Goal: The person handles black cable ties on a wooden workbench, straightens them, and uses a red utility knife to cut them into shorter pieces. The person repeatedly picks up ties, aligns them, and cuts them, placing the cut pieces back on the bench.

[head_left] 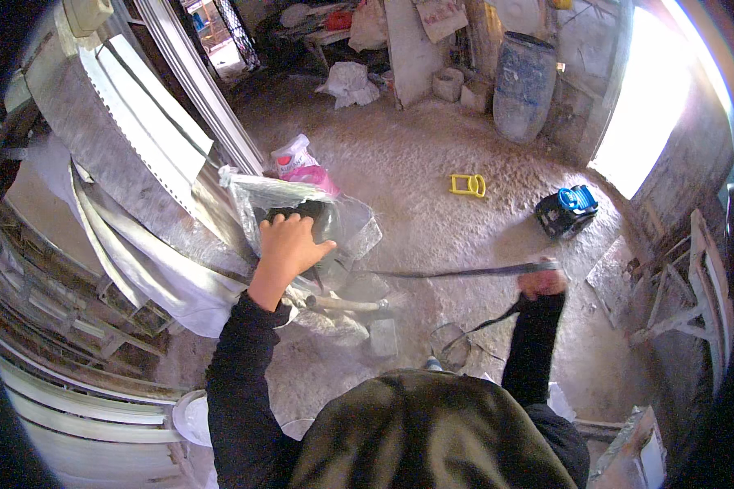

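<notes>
- Your left hand (pixel 288 244) is gripping a dark tool body (pixel 306 213), fingers wrapped over its top, and is pressing it against a clear plastic-wrapped sheet (pixel 302 200) that is leaning on the stacked grey slabs (pixel 114 138) to your left.
- Your right hand (pixel 541 281) is closing into a fist around a long dark strap or cord (pixel 457 271); your arm is reaching out to the right, well apart from the left hand.
- The strap is running almost level across the view, its long axis lying left to right, from just beside the tool under your left hand out to your right fist. It is looking taut between the two.
- A looser tail of the strap is hanging down from your right fist toward the floor (pixel 416 163) near your body.
- Which hand is nearer: the left one is sitting on the tool itself; the right one is holding only the far end of the strap.
- Whether the strap is actually joining the tool or passing behind it, I cannot tell; the plastic is hiding that spot.
- Farther off on the dusty floor, a yellow handle-like frame (pixel 468 186) and a blue-and-black case (pixel 567 209) are lying beyond the strap, and a blue barrel (pixel 523 81) is standing by the wall.
</notes>
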`<act>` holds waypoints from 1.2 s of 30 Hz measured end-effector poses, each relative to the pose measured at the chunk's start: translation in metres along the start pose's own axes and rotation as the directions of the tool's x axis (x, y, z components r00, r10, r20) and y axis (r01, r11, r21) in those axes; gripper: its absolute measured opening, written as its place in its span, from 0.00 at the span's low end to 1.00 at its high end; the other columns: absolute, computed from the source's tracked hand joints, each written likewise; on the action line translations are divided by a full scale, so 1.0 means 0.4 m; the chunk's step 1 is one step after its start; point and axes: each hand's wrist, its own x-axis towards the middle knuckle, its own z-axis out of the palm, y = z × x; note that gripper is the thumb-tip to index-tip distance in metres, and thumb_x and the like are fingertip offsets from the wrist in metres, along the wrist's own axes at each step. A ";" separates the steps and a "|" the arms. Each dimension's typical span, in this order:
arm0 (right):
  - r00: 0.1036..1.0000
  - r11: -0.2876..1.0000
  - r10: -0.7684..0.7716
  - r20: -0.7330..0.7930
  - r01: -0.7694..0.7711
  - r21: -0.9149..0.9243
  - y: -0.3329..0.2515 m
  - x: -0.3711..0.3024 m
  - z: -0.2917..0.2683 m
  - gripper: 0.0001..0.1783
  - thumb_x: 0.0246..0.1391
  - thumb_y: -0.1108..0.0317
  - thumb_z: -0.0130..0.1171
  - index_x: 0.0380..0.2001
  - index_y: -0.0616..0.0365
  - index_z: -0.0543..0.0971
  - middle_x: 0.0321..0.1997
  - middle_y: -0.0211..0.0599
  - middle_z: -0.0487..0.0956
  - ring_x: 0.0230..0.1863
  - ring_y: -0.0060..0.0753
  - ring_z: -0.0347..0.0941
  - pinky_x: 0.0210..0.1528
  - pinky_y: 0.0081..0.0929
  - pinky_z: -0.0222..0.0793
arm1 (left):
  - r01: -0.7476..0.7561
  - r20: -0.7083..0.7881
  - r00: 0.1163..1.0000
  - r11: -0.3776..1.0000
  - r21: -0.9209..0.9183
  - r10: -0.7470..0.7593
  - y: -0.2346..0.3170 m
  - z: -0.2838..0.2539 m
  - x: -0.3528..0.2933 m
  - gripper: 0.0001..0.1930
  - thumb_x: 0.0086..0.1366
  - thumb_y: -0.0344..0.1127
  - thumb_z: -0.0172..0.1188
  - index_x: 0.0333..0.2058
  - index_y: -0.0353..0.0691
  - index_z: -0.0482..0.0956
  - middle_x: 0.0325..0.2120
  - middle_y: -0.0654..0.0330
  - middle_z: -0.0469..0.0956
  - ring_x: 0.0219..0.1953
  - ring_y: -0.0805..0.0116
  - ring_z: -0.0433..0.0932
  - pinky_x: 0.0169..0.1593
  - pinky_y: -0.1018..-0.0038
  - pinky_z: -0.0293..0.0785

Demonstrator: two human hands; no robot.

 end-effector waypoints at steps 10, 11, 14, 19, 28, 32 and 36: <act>0.680 -0.101 -0.708 -0.192 -0.367 -0.925 -0.083 -0.190 -0.022 0.08 0.46 0.68 0.40 0.29 0.53 0.69 0.05 0.30 0.61 0.04 0.25 0.53 0.08 0.24 0.49 | -0.012 -0.090 0.996 0.998 -0.061 0.007 -0.041 0.049 -0.048 0.25 0.40 0.48 0.56 0.38 0.41 0.69 0.34 0.58 0.72 0.38 0.60 0.67 0.43 0.66 0.54; 0.774 -0.046 -0.538 -0.336 -0.424 -0.904 -0.081 -0.186 -0.039 0.20 0.40 0.67 0.52 0.41 0.49 0.64 0.17 0.39 0.70 0.16 0.32 0.66 0.17 0.28 0.62 | -0.025 -0.116 0.993 0.997 -0.077 0.016 -0.042 0.052 -0.049 0.25 0.40 0.48 0.56 0.38 0.41 0.69 0.34 0.58 0.72 0.38 0.60 0.67 0.44 0.66 0.54; 0.952 -0.558 -0.276 -0.136 -0.274 -0.783 0.048 -0.077 0.109 0.52 0.16 0.61 0.68 0.52 0.44 0.54 0.52 0.44 0.58 0.52 0.44 0.57 0.49 0.34 0.57 | -0.032 -0.171 0.985 0.993 -0.117 0.011 -0.061 0.066 -0.072 0.25 0.40 0.48 0.56 0.37 0.41 0.69 0.34 0.58 0.71 0.38 0.61 0.67 0.45 0.66 0.53; 0.922 -0.401 -0.212 0.324 0.220 -0.889 0.343 0.169 0.343 0.45 0.29 0.55 0.62 0.52 0.54 0.53 0.53 0.43 0.59 0.53 0.39 0.55 0.53 0.32 0.48 | -0.101 -0.282 0.957 0.987 -0.127 0.062 -0.060 0.078 -0.086 0.23 0.40 0.46 0.55 0.36 0.40 0.70 0.31 0.58 0.72 0.36 0.63 0.67 0.45 0.67 0.53; 0.998 -0.072 -0.048 -0.043 -0.046 -0.996 0.604 0.395 0.309 0.27 0.43 0.46 0.47 0.37 0.57 0.62 0.27 0.45 0.72 0.29 0.43 0.69 0.30 0.35 0.62 | -0.188 -0.372 0.920 0.974 -0.130 0.128 -0.052 0.083 -0.086 0.22 0.41 0.46 0.55 0.35 0.40 0.71 0.28 0.58 0.72 0.35 0.62 0.68 0.47 0.66 0.51; 0.960 -0.302 -0.199 0.196 0.130 -0.944 0.521 0.342 0.371 0.24 0.47 0.47 0.43 0.19 0.61 0.66 0.15 0.46 0.68 0.21 0.40 0.68 0.24 0.34 0.61 | -0.193 -0.388 0.914 0.969 -0.154 0.120 -0.068 0.091 -0.107 0.22 0.43 0.47 0.55 0.35 0.40 0.71 0.27 0.58 0.73 0.34 0.62 0.68 0.47 0.66 0.51; 0.926 -0.148 -0.296 0.235 0.198 -0.969 0.435 0.298 0.493 0.20 0.48 0.54 0.46 0.16 0.62 0.65 0.11 0.41 0.63 0.15 0.29 0.62 0.20 0.27 0.58 | -0.203 -0.378 0.916 0.966 -0.159 0.131 -0.065 0.083 -0.106 0.22 0.43 0.47 0.55 0.35 0.39 0.71 0.26 0.57 0.73 0.34 0.62 0.68 0.48 0.65 0.51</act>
